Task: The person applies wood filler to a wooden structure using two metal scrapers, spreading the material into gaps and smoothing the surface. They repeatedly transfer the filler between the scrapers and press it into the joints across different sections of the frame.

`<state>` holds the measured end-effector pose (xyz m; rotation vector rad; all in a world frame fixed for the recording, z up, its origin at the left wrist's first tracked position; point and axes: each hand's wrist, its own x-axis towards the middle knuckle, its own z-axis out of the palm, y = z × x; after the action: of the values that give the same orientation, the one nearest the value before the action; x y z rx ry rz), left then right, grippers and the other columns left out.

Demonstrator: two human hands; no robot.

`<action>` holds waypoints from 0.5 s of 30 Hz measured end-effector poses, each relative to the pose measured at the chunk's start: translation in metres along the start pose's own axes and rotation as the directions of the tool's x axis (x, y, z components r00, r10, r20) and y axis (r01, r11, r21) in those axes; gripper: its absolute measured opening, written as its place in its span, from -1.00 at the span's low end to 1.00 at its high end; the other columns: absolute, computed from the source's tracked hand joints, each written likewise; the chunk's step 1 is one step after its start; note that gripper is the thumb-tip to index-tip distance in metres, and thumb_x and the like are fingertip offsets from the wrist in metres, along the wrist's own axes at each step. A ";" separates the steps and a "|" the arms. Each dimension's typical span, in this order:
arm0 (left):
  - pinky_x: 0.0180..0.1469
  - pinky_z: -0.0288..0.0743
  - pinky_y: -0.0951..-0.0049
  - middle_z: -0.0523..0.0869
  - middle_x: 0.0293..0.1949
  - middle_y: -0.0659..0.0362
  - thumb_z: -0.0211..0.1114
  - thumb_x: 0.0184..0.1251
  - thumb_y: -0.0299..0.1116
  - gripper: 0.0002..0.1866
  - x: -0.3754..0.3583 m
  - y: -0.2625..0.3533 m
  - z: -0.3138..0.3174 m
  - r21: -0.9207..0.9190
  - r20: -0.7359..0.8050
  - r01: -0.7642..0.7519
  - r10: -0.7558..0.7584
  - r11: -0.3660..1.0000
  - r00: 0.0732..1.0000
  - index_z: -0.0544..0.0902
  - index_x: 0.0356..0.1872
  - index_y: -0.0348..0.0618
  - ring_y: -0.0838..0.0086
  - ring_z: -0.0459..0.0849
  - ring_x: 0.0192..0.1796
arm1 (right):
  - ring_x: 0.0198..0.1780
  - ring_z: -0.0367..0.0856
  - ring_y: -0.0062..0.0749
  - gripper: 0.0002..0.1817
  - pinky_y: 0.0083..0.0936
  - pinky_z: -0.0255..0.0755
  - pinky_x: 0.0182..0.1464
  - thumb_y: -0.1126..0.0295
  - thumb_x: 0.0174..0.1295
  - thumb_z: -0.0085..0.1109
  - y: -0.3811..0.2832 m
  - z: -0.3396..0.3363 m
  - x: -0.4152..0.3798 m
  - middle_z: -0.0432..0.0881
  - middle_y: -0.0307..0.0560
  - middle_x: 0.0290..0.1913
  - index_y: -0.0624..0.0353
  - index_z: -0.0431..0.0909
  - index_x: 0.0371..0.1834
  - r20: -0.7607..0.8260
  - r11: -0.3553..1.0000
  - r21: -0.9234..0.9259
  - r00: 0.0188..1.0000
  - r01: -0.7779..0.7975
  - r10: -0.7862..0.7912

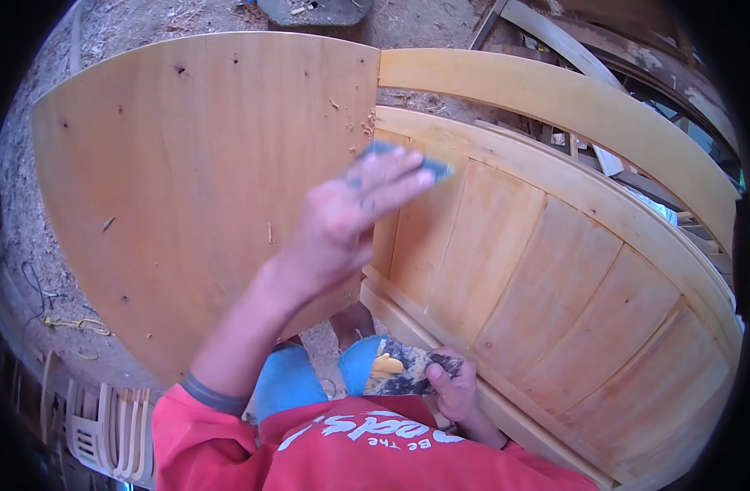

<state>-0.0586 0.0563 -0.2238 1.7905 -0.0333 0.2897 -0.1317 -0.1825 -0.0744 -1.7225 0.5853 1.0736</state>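
Note:
My left hand (342,213) is stretched forward with its fingers pressed on a flat blue-grey scraper (440,169); the hand is slightly blurred. The scraper is at the corner where a broad wooden panel (203,180) meets a curved, panelled wooden piece (506,254). Close to my body, my right hand (457,389) grips a small dark-smeared board (407,367), thumb on top. A lump of yellow-orange putty (385,365) lies on that board. Small dark holes and a few wood shavings mark the broad panel.
A curved wooden rail (547,78) runs from the broad panel's top corner to the right. Wood scraps (637,74) are piled behind it. Slatted wooden parts (109,430) stand at lower left. A yellow cord (80,325) lies on the dusty ground.

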 end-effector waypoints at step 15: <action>0.15 0.50 0.26 0.64 0.02 0.12 0.18 -0.14 -0.75 -0.42 -0.081 0.013 0.050 -0.109 0.117 0.050 -0.037 0.993 0.992 0.61 0.03 -0.10 0.21 0.61 0.08 | -0.22 0.58 -0.52 -0.58 -0.58 0.46 -0.11 0.19 0.31 0.12 -0.005 0.001 -0.001 0.65 -0.05 -0.27 0.44 0.52 -0.08 0.024 0.999 0.021 0.999 -0.035 0.034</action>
<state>-0.1308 -0.0061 -0.2389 1.6931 -0.0900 0.1505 -0.1290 -0.1801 -0.0709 -1.6842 0.6116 1.1070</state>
